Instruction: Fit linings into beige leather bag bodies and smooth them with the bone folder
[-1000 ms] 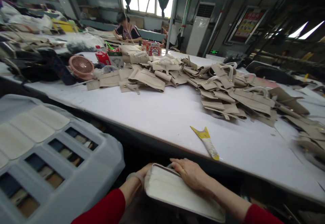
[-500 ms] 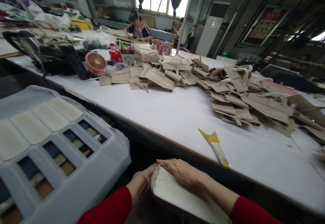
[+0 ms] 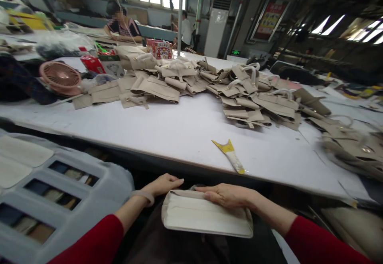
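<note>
A cream bag (image 3: 206, 216) with a boxy shape and piped edges rests over my lap. My right hand (image 3: 230, 195) is closed on its far upper edge, thumb on the near side and fingers partly hidden behind. Just beyond the bag's left corner is my left hand (image 3: 166, 183), with a band on the wrist. Its fingers are curled together towards the thumb, and whatever they hold, if anything, is hidden. A small greyish part (image 3: 197, 186) shows between the two hands. On the table edge ahead lies a forked yellow-and-white tool (image 3: 230, 156).
Beige bag pieces with handles (image 3: 254, 96) are heaped across the white table (image 3: 167, 132). A pink fan (image 3: 60, 78) and a red bottle (image 3: 92, 62) stand to the left. A grey slotted plastic stool (image 3: 89, 204) is at my left. A co-worker (image 3: 124, 24) sits across the table.
My left hand has come off the bag's corner and sits apart beyond it. The bag has turned more level, still in my right hand. The view has swung right.
</note>
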Available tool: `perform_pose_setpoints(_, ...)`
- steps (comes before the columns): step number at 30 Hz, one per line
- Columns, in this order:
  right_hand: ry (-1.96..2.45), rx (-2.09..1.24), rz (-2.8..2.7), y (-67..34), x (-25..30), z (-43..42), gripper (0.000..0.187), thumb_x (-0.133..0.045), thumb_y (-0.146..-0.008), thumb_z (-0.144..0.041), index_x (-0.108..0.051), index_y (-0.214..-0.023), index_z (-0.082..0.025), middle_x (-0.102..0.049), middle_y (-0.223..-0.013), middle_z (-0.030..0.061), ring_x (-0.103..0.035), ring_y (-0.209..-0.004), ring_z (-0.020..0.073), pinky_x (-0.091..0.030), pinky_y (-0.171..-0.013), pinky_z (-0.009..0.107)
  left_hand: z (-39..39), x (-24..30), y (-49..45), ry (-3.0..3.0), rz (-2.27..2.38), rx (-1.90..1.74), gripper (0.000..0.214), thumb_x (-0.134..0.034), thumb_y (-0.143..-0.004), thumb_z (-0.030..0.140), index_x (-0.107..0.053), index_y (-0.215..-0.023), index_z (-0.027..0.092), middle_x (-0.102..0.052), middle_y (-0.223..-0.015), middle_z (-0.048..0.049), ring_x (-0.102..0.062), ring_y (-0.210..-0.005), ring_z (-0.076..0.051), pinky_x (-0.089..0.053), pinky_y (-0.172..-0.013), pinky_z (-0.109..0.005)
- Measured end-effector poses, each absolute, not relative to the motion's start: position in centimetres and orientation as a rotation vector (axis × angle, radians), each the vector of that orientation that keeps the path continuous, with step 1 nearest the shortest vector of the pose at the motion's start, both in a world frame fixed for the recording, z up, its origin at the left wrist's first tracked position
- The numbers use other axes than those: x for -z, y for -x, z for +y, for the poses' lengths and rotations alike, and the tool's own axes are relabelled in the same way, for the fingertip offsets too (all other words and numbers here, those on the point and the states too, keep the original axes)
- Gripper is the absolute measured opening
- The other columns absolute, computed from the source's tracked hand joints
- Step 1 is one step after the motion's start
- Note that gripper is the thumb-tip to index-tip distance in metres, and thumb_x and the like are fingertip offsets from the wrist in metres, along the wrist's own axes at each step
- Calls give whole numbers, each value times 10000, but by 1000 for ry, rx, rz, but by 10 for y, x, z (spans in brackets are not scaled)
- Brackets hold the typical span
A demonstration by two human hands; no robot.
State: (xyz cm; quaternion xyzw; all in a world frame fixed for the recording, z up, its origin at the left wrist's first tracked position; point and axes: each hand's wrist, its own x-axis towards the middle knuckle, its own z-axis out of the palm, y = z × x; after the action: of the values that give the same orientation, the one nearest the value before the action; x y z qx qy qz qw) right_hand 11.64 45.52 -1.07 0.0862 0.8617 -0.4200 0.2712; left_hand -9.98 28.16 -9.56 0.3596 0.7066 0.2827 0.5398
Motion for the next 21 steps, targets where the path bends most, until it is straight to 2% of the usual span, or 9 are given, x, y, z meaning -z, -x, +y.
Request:
perform_pose_setpoints(3,-329,1106,2263,-146,7,478,492,-373,-974,-561,-403,-1444,-417,-501,-1450,9,-532,-1273,330,-394,-1059,492,287,62,105,-958,1540,-668,564,-554,-835,639,-744,-1043,150,-744,-981,-16,-645,-933,-236,-480,-839,-291)
perform_pose_setpoints(7,-348,1151,2221,-168,6,494,473,-425,-961,-545,-454,-1414,-411,-550,-1412,4,-546,-1254,322,-401,-1042,463,289,32,100,-1060,1432,-551,418,-685,-755,500,-774,-1011,182,-761,-948,-12,-666,-891,-246,-490,-762,-271)
perform_pose_setpoints(10,-401,1283,2237,-172,7,494,443,-517,-924,-523,-561,-1341,-378,-620,-1336,5,-580,-1205,319,-415,-1017,429,291,29,96,-1121,1484,-485,375,-663,-763,456,-777,-1009,197,-763,-923,0,-670,-880,-252,-493,-730,-270)
perform_pose_setpoints(13,-707,1729,2139,-176,16,491,415,-767,-743,-458,-737,-1127,-303,-716,-1170,28,-621,-1124,321,-397,-1036,412,295,28,92,-1205,1565,-428,339,-645,-768,445,-784,-972,212,-759,-911,-5,-667,-880,-256,-493,-730,-284)
perform_pose_setpoints(15,-1001,2056,2041,-185,31,486,431,-841,-642,-456,-773,-1020,-261,-732,-1126,41,-617,-1126,303,-370,-1071,389,297,25,83,-1289,1650,-438,333,-650,-769,416,-764,-1014,222,-728,-1074,-25,-629,-1015,-272,-471,-857,-316)
perform_pose_setpoints(16,-1164,2179,2006,-192,41,482,455,-816,-657,-514,-766,-1022,-249,-722,-1148,49,-606,-1144,287,-369,-1076,375,296,22,76,-1351,1719,-467,324,-651,-773,394,-749,-1030,224,-698,-1145,-37,-596,-1078,-276,-441,-922,-334)
perform_pose_setpoints(18,-1514,2319,1944,-209,68,465,561,-606,-783,-686,-721,-1091,-231,-683,-1220,74,-587,-1170,254,-397,-1054,364,293,15,55,-1488,1847,-552,259,-636,-796,357,-713,-1005,224,-658,-1166,-53,-558,-1107,-261,-402,-962,-355)
perform_pose_setpoints(20,-1881,2416,1737,-225,98,435,699,-364,-858,-760,-685,-1088,-183,-679,-1179,139,-629,-1081,261,-465,-973,408,289,10,29,-1592,1880,-617,165,-607,-834,357,-669,-909,223,-653,-1027,-51,-576,-995,-237,-424,-878,-353)
perform_pose_setpoints(21,-2013,2457,1584,-231,112,416,730,-312,-867,-764,-677,-1045,-157,-694,-1100,173,-662,-983,277,-500,-909,442,287,8,14,-1618,1856,-637,151,-598,-849,365,-647,-872,224,-643,-962,-45,-580,-940,-230,-430,-834,-349)
